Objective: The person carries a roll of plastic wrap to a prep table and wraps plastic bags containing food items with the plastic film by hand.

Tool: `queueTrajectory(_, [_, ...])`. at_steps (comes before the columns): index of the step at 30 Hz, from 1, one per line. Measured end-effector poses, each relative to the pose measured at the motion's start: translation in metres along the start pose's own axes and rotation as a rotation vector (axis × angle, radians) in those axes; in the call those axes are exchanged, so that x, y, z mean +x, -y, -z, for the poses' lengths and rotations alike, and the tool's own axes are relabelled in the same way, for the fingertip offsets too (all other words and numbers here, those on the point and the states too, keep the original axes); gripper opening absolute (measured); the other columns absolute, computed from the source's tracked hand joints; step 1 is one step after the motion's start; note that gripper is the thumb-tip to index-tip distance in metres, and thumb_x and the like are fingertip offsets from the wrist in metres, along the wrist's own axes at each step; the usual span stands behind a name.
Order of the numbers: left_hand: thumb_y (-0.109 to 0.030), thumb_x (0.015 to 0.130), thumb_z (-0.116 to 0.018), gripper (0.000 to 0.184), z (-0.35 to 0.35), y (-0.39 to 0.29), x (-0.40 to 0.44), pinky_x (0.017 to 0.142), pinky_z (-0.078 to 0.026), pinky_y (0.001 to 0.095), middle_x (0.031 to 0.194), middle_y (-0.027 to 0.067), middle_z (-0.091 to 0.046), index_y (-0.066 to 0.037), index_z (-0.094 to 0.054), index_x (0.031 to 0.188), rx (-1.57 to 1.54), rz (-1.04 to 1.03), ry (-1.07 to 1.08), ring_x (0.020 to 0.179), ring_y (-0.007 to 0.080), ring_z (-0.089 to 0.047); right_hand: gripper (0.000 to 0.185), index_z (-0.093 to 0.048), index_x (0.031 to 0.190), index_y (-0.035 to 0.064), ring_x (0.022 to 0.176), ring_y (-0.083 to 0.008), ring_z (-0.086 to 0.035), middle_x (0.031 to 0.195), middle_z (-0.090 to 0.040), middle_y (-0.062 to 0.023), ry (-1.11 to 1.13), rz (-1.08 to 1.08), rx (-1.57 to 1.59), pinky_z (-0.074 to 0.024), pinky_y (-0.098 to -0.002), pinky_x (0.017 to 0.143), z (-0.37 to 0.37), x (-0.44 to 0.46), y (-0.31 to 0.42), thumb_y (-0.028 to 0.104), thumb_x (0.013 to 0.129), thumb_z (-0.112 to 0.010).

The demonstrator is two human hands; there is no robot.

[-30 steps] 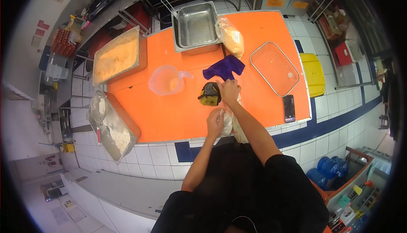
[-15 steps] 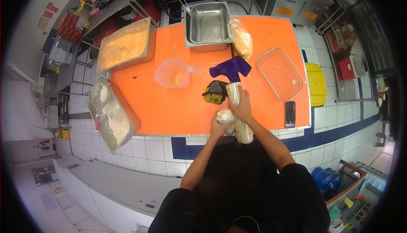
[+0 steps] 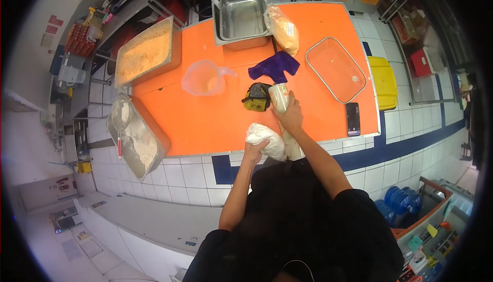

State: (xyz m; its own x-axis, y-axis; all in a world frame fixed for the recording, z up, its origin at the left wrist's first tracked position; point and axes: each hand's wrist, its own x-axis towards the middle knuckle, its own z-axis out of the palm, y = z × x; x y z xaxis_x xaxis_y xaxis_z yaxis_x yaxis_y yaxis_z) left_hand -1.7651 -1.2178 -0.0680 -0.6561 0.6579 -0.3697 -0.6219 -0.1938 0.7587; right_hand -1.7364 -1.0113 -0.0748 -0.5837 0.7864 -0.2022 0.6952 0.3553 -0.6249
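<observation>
My left hand (image 3: 254,151) is closed around a white, bulging plastic bag (image 3: 266,139) at the table's near edge. Its contents look white, but I cannot make out what they are. My right hand (image 3: 290,113) grips a pale printed roll (image 3: 280,96) just to the right. More of the pale, roll-like shape (image 3: 293,148) shows below that hand, close to my body; whether it is the same piece is hidden. Touching or nearly touching the roll's upper left is a small yellow and black pouch (image 3: 256,97). A purple cloth-like item (image 3: 275,66) lies beyond it.
On the orange table (image 3: 205,128) are a clear measuring jug (image 3: 203,78), a rectangular glass dish (image 3: 336,70), a phone (image 3: 353,119), a bag of orange crumbs (image 3: 283,29) and a deep metal pan (image 3: 244,17). Trays of orange crumbs (image 3: 146,53) and flour (image 3: 141,143) stand left.
The white bag has shifted up and left with my left hand, tilting and showing more of its side. My right hand stays on the roll. The whole view has shifted slightly.
</observation>
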Motion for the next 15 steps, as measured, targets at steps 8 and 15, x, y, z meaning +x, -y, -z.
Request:
queueTrajectory(8, [-0.026,0.079,-0.074,0.062,-0.020,-0.048,-0.055,0.097,-0.056,0.0496,0.116,0.0121,-0.066,-0.009,-0.053,0.135,-0.470,-0.120,-0.024,0.107,0.0313,-0.067,0.103,-0.030,0.153,0.0038,0.112,-0.0401,-0.060,0.136,-0.049,-0.0200,-0.134,0.099,-0.120,-0.0550,-0.0494,0.087,-0.010,-0.009,0.003,0.054,0.079,-0.080])
queueTrajectory(15, [-0.021,0.093,-0.067,0.046,-0.061,-0.118,-0.043,0.098,-0.055,0.0476,0.117,0.0109,-0.065,-0.008,-0.052,0.134,-0.332,-0.095,-0.247,0.110,0.0286,-0.066,0.088,-0.036,0.150,0.0010,0.126,-0.0417,-0.053,0.142,-0.048,-0.0219,-0.288,0.229,-0.008,-0.0475,-0.0509,0.100,-0.025,0.000,-0.017,0.050,0.088,-0.074])
